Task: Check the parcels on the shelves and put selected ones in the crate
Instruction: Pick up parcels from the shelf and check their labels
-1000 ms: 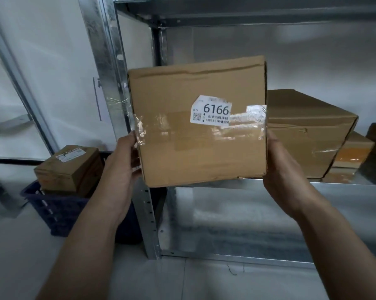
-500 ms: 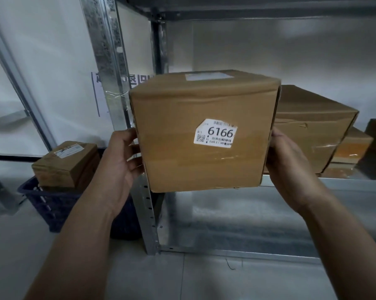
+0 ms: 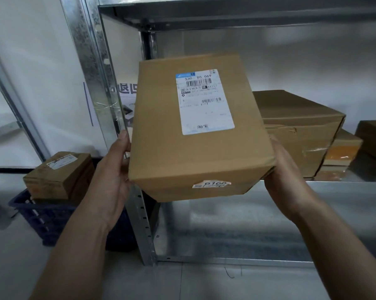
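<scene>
At 8 o'clock from the box, low on the floor, sits the crate (image 3: pixel 37 215), with a parcel (image 3: pixel 59 176) in it that stands above the rim. The left hand (image 3: pixel 111 180) clasps the box's 9 o'clock side, thumb along the edge, fingers curled against the wall. The post (image 3: pixel 109 105) rises just behind that hand. The box (image 3: pixel 195 152) is held in the air in front of the shelf (image 3: pixel 323 187), tipped so the label (image 3: pixel 204 100) faces up and the sticker (image 3: pixel 212 184) shows on the near face at 6 o'clock. The right hand (image 3: pixel 286 176) clasps the 3 o'clock side, thumb on the edge; its fingers are hidden. More parcels (image 3: pixel 295 131) lie at 2 o'clock.

The hold looks like side pressure on smooth card, so easing either hand could let the box slide out. A swing toward 8 o'clock could knock a corner on the post. The crate is partly filled, so the box might perch on the parcel and topple
</scene>
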Available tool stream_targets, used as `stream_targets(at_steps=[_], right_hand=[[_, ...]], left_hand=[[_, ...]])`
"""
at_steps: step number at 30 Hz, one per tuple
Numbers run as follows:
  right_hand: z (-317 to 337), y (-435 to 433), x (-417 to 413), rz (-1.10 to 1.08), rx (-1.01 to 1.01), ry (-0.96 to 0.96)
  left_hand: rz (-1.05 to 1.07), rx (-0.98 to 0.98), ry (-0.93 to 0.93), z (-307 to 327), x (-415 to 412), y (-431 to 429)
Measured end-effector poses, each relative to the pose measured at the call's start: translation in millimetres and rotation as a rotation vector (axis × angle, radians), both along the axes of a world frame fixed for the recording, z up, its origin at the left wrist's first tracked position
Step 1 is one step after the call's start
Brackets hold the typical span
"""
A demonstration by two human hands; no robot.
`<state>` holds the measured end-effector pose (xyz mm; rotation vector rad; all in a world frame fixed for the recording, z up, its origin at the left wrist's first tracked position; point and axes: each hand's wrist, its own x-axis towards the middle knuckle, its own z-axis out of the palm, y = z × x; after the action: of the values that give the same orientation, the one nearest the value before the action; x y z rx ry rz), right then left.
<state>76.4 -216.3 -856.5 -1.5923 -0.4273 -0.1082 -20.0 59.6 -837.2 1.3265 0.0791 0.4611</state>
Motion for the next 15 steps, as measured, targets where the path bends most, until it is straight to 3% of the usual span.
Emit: stream_targets(at_steps=[7, 15], right_hand=[[2.2, -2.7, 2.5, 0.056, 0.115, 0.047], [2.0, -7.9, 14.9, 0.112, 0.036, 0.022]], left_hand=[[-0.033, 0.011, 0.033, -1.0, -0.9, -3.5], [0.005, -0.029, -0.018, 1.2, 5.8, -9.7]])
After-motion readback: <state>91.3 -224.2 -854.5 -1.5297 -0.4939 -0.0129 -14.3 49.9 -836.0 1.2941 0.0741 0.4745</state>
